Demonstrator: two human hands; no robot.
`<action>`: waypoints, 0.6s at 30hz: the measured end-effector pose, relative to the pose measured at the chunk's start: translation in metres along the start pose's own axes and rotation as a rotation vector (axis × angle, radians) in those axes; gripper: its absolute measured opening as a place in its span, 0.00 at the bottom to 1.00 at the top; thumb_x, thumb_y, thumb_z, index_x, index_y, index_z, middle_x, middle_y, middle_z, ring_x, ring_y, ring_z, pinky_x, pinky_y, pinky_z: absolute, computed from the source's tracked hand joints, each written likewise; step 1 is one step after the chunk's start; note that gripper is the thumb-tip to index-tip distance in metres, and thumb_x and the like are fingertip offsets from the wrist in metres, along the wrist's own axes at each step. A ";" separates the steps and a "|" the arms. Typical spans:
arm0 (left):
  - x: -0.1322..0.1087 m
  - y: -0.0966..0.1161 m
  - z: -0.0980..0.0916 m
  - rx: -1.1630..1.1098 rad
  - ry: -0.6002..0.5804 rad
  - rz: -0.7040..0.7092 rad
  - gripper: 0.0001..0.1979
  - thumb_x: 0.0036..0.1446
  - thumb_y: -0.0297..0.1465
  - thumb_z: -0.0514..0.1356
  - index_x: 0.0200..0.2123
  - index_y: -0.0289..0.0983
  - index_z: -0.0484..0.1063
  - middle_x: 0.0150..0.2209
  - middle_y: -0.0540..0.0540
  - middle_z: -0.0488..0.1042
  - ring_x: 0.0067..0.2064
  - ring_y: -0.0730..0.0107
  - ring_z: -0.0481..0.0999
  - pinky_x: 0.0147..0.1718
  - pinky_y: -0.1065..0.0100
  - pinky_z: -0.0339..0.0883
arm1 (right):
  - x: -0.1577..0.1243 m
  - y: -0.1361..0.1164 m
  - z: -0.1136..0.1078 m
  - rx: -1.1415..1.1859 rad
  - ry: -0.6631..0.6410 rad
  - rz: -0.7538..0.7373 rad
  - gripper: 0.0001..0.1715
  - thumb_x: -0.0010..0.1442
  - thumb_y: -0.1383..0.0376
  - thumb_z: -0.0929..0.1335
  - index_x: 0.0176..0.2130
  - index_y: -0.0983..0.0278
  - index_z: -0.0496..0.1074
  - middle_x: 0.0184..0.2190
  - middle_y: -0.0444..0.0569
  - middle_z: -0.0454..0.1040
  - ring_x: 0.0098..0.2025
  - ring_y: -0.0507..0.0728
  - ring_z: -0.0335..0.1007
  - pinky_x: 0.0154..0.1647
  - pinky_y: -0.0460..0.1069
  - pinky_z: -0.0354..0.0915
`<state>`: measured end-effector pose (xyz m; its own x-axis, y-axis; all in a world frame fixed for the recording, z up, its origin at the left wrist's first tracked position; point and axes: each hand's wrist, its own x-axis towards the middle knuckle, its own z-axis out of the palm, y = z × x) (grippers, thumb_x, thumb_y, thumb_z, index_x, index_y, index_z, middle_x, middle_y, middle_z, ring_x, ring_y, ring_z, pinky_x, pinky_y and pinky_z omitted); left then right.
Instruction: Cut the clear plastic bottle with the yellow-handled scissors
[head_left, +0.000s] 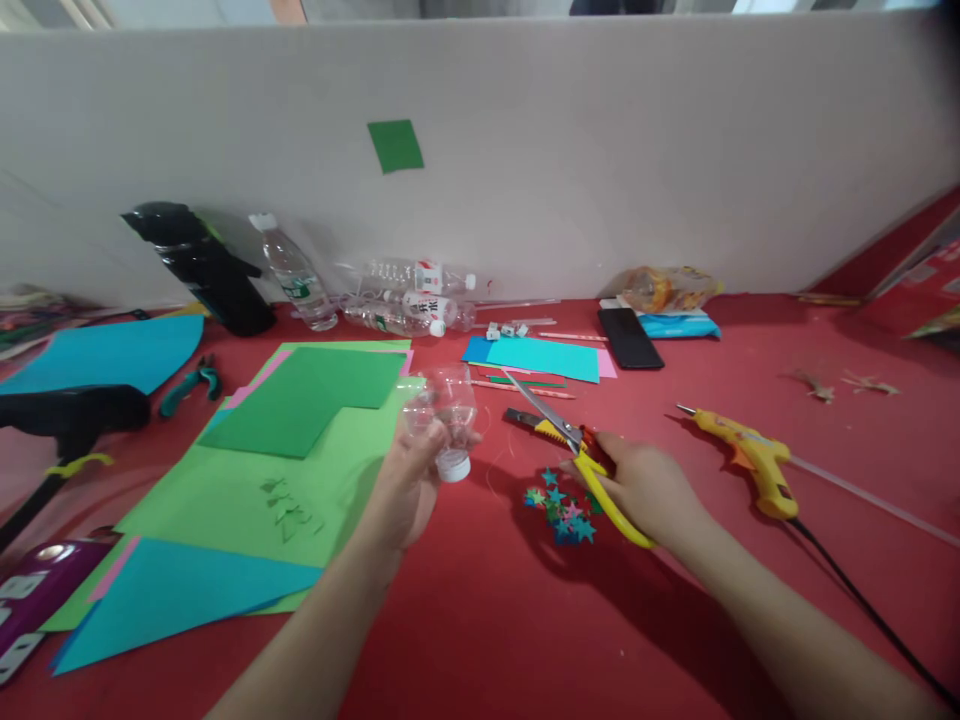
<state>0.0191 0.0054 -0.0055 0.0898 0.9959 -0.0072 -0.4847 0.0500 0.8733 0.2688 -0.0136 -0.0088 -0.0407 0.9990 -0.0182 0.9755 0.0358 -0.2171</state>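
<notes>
Red counter (480, 630) meets a white wall (562, 150). Well before the counter's back edge, the left hand (409, 480) is curled around a cut bottle (450, 392), probably light, bendable, slippery, safest held near its cap (453, 465); the right hand (649, 485) grips scissors (574, 437).

Soft, moderately bright light leaves a diffuse shadow on the table (465, 630) around the right hand (652, 490) and faint glints on the held bottle (444, 395), while wide-angle stretching and slight softness mark the edges.
</notes>
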 end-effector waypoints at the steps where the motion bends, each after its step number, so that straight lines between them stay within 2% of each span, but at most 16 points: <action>1: 0.000 0.000 0.001 -0.002 0.007 0.015 0.28 0.52 0.38 0.67 0.56 0.43 0.64 0.41 0.48 0.77 0.37 0.68 0.78 0.40 0.66 0.69 | 0.000 0.000 0.000 0.005 0.001 0.000 0.20 0.65 0.49 0.63 0.33 0.62 0.69 0.26 0.55 0.79 0.28 0.63 0.75 0.23 0.48 0.47; 7: 0.001 -0.001 0.004 0.079 0.017 0.163 0.23 0.53 0.33 0.67 0.51 0.44 0.63 0.45 0.49 0.73 0.44 0.70 0.77 0.46 0.67 0.68 | 0.000 0.000 0.000 0.024 0.000 -0.001 0.20 0.64 0.49 0.64 0.32 0.61 0.68 0.27 0.55 0.79 0.28 0.63 0.75 0.23 0.48 0.47; 11: 0.001 -0.005 0.007 0.212 0.112 0.281 0.30 0.46 0.28 0.71 0.46 0.47 0.57 0.47 0.52 0.69 0.42 0.72 0.77 0.47 0.65 0.67 | 0.000 0.000 0.000 0.036 -0.002 0.002 0.20 0.63 0.48 0.64 0.32 0.61 0.67 0.26 0.54 0.78 0.27 0.62 0.74 0.22 0.48 0.47; 14: 0.001 -0.007 0.007 0.266 0.148 0.258 0.31 0.47 0.32 0.71 0.48 0.46 0.55 0.49 0.49 0.68 0.42 0.70 0.76 0.47 0.63 0.65 | 0.000 0.000 0.001 0.042 0.000 0.003 0.21 0.63 0.47 0.64 0.32 0.61 0.68 0.25 0.53 0.78 0.26 0.62 0.74 0.22 0.48 0.46; 18: 0.001 -0.006 0.005 0.248 0.107 0.172 0.32 0.49 0.34 0.69 0.53 0.44 0.57 0.45 0.48 0.71 0.43 0.69 0.74 0.47 0.64 0.64 | 0.000 0.001 0.003 0.045 0.012 -0.008 0.22 0.64 0.46 0.62 0.31 0.61 0.67 0.25 0.53 0.77 0.25 0.61 0.72 0.21 0.48 0.45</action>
<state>0.0263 0.0062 -0.0083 -0.0736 0.9910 0.1115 -0.2572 -0.1269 0.9580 0.2694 -0.0132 -0.0120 -0.0455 0.9990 -0.0044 0.9644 0.0428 -0.2611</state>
